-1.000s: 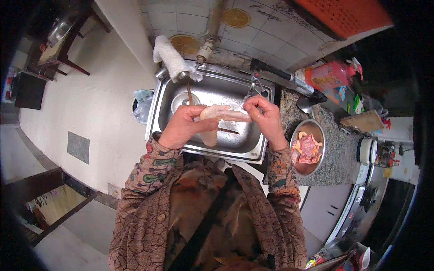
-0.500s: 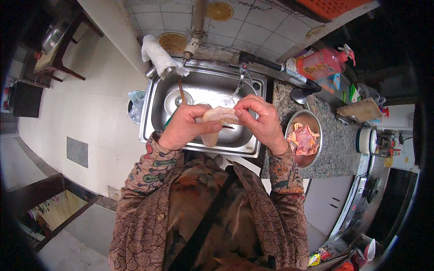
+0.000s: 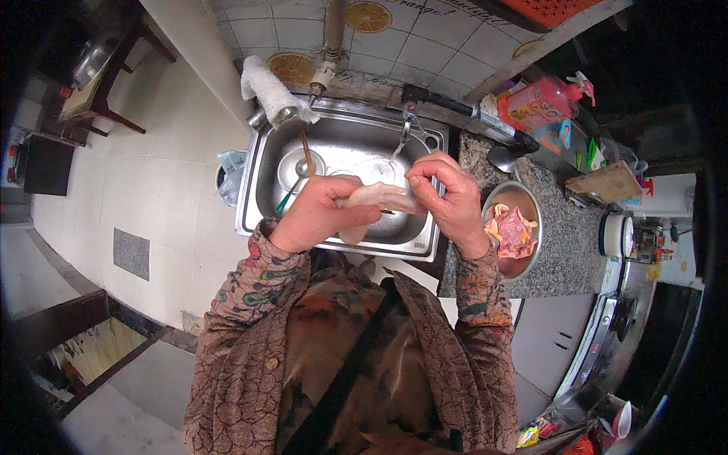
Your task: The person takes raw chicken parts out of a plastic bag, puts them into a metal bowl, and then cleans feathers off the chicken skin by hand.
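Observation:
My left hand (image 3: 322,212) is closed round a pale, wet piece of raw meat (image 3: 387,199), held up over the steel sink (image 3: 242,205). Its lower end hangs beneath my left thumb. The meat's right end reaches my right hand (image 3: 453,199), whose thumb and forefinger are pinched together just above it. Whatever lies between those fingertips is too small to make out. Behind my hands, water runs from the tap (image 3: 409,121) into the basin. A small pale dish (image 3: 292,163), a spoon (image 3: 302,167) and brown chopsticks (image 3: 307,148) are at the basin's left side.
Right of the sink, a metal bowl (image 3: 539,243) with raw meat (image 3: 513,231) stands on the speckled counter (image 3: 569,227). A white cloth (image 3: 273,91) hangs at the sink's back left corner. A pink pump bottle (image 3: 538,104) stands at the back right.
My right hand has shifted a little right and up, its fingertips moving off the meat's upper edge. The meat has turned slightly in my left hand, which stays closed on it.

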Motion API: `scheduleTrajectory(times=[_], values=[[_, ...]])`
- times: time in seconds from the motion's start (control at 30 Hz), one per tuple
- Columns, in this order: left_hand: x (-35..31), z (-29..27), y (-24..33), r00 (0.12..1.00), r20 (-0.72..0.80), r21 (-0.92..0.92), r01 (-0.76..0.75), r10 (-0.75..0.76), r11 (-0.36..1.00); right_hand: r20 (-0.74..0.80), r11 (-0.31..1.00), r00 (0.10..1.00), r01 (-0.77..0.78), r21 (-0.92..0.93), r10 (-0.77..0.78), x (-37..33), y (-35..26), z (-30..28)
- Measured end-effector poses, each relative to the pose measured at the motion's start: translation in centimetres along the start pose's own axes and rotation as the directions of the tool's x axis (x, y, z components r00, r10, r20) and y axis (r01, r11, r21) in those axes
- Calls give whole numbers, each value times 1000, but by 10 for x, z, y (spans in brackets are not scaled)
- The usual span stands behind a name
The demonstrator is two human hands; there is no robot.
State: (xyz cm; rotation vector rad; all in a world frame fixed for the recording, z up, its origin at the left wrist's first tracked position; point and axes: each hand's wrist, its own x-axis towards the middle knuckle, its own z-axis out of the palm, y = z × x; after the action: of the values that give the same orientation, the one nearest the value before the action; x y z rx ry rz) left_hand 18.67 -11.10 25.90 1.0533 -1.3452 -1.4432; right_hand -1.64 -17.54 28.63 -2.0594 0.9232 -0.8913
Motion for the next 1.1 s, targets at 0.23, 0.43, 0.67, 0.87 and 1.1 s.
scheduleTrajectory(times=[0.23, 0.43, 0.67, 0.87, 1.1], values=[[4, 2, 7, 980, 98, 349, -199, 175, 916, 253, 933, 919, 340, -119, -303, 14, -14, -9], [6, 2, 11, 963, 152, 372, -266, 225, 889, 407, 877, 842, 450, -168, -354, 23, -23, -16], [10, 0, 16, 965, 191, 439, -247, 179, 864, 491, 860, 800, 478, -176, -345, 28, -25, -17], [11, 0, 17, 971, 196, 449, -210, 134, 868, 499, 949, 824, 316, -10, -269, 28, -10, -9], [8, -4, 11, 987, 118, 391, -145, 107, 909, 382, 964, 924, -116, 237, 18, 16, 7, 1]])
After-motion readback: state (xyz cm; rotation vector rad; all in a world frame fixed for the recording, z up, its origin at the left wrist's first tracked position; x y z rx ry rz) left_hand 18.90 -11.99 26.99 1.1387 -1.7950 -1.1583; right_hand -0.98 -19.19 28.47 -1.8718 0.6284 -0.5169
